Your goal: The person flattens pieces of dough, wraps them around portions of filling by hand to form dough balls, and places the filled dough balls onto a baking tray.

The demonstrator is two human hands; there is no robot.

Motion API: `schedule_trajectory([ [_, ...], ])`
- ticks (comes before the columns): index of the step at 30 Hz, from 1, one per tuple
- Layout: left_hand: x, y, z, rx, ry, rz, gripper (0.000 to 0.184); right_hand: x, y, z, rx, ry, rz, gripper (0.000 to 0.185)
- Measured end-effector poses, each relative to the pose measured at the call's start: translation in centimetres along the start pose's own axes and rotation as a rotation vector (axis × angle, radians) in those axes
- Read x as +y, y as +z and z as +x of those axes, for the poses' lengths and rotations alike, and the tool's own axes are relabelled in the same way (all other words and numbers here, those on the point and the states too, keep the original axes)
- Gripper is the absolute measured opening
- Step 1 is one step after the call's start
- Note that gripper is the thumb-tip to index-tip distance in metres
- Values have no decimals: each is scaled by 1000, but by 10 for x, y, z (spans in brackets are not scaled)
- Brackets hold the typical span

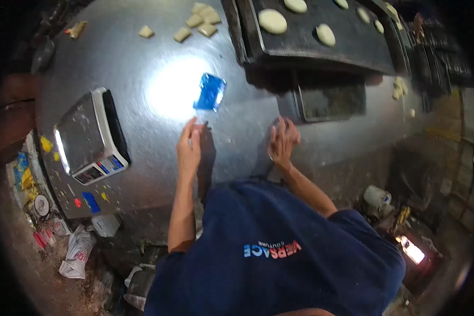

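Observation:
My left hand point(188, 149) is just above the metal worktop, below a shiny blue packet point(210, 92) and not touching it. Its thumb and fingers are slightly apart, with nothing visible held in them. To the right, my right hand point(283, 141) is low over the worktop, near the front edge. The fingers are bent and partly spread; no held object can be made out, though what is beneath them is hidden.
A scale point(87, 138) stands at the left. Several dough pieces point(195, 21) lie at the back. Flat dough rounds sit on a dark tray point(347, 45) at the upper right, with another shallow tray point(332, 100) below it. A blue scraper point(90, 202) lies front left.

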State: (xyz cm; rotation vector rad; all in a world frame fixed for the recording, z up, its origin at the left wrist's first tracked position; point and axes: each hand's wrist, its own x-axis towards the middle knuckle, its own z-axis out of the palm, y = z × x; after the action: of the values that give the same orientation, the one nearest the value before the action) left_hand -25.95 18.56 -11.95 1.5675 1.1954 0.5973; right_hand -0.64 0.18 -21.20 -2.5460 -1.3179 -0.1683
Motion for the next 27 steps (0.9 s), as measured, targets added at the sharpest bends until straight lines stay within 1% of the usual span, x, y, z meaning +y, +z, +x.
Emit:
schedule_trajectory([
  [2,2,5,25,4,20,-4,36,-6,2,5,27,-17,-22,47],
  [3,0,9,41,-14,33,-33,37,-17,-7,9,-27,92,18,48],
  [5,-4,14,86,5,227,133,37,-17,-4,12,-66,123,36,50],
  [6,-9,14,113,39,284,199,37,-18,-3,14,-108,142,24,50],
  [7,-14,10,145,70,341,264,37,-19,-5,15,-151,165,11,50],
  [8,-17,1,181,71,395,456,42,-19,-8,16,-192,189,-6,50],
  [9,-24,-6,223,100,405,421,47,-19,-13,17,-207,164,0,51],
  [10,-27,-17,261,198,532,566,49,-19,-17,18,-213,147,3,52],
  [11,-39,-31,299,228,576,587,50,-20,-20,22,-197,144,4,53],
  [12,-52,-45,337,285,652,682,54,-17,-19,23,-193,122,42,55],
  [13,-45,-55,371,253,530,653,62,-12,-18,21,-182,104,72,57],
  [14,-65,-68,406,262,528,837,72,-10,-18,22,-176,108,70,58],
  [15,-67,-79,427,181,417,896,76,-9,-20,21,-179,104,66,60],
  [16,-50,-84,426,105,207,974,75,-9,-20,20,-150,103,79,60],
  [17,-67,-90,436,68,151,994,69,-8,-20,21,-132,91,95,60],
  [19,-81,-91,442,113,169,1061,55,-6,-23,19,-102,80,82,60],
  [21,-53,-85,423,128,55,1027,39,-8,-23,25,-84,75,97,58],
  [22,-40,-81,406,163,81,1041,30,-9,-25,22,-84,78,111,56],
  [23,-24,-74,385,180,92,1053,27,-6,-26,20,-83,78,121,53],
  [25,-48,-64,374,203,79,990,28,2,-21,16,-43,38,171,53],
  [27,-35,-67,333,85,89,1087,37,13,-22,10,-42,-1,265,51],
])
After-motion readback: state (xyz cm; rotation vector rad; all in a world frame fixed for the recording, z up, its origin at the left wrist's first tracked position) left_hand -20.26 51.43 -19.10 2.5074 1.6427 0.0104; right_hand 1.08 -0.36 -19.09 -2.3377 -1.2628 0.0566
